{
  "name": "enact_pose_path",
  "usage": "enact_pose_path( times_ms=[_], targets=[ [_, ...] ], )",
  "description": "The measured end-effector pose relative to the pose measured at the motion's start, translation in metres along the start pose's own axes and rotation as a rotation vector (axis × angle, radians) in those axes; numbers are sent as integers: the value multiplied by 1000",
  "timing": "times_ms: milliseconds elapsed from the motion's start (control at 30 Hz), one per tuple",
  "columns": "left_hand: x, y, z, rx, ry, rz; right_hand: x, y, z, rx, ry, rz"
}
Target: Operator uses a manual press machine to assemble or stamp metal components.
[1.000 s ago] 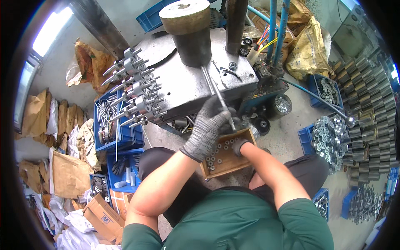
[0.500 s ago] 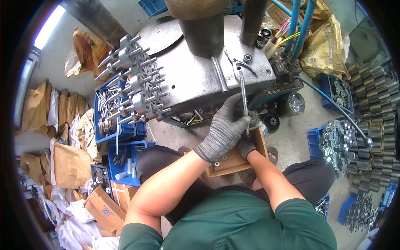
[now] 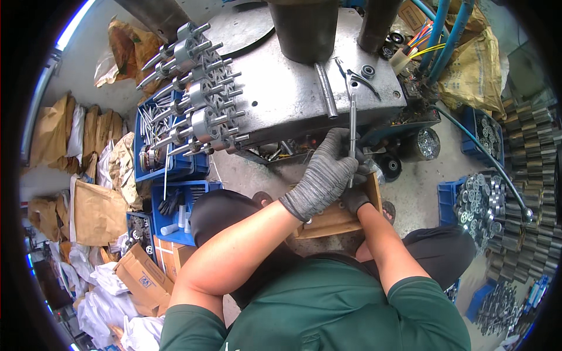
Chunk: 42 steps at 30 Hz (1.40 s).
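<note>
My left hand, in a grey knit glove, is closed around a slim steel shaft with stepped sections. The shaft stands roughly upright, its top end near the press table's front edge. Just below, my right hand, gloved too, is at the wooden box between my knees, near the shaft's lower end. Its fingers are mostly hidden, so I cannot tell what they hold. On the metal table lie a thicker steel rod, a pair of pliers and a ball bearing.
Motor-like parts with shafts are stacked at the table's left edge. Blue bins stand on the left, one with loose shafts. On the right are round metal parts and stacked metal cylinders. A thick press column rises behind the table.
The view has shifted, so the table sits higher and further right. My left hand still grips the shaft, and my right hand stays low at the box.
</note>
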<state>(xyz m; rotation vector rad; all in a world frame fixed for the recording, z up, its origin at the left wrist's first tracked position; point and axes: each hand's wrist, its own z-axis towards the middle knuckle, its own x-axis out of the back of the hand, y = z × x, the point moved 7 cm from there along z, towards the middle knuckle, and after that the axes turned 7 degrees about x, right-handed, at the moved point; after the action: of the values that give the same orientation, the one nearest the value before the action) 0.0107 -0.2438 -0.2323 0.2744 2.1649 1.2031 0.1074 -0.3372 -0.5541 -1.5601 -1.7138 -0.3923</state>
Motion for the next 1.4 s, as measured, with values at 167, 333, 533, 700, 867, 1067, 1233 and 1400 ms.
enact_pose_path(
  times_ms=[167,333,533,700,867,1067,1233,1400],
  targets=[
    [5,-7,4,42,35,-4,-17,14,17,21,202,40],
    [10,-9,5,48,36,59,1,-13,2,167,521,-92],
    [9,-10,6,30,25,74,-45,-2,26,-106,67,-113],
    [10,-10,5,38,40,132,-84,-1,56,195,258,-50],
    [9,-9,2,72,38,73,-39,-10,27,133,458,-92],
    [7,-4,0,38,22,63,-6,1,23,54,369,-107],
    [5,-4,0,30,27,64,-37,15,57,1,466,106],
    [5,-4,-2,31,33,64,-32,11,47,-58,437,25]
  ],
)
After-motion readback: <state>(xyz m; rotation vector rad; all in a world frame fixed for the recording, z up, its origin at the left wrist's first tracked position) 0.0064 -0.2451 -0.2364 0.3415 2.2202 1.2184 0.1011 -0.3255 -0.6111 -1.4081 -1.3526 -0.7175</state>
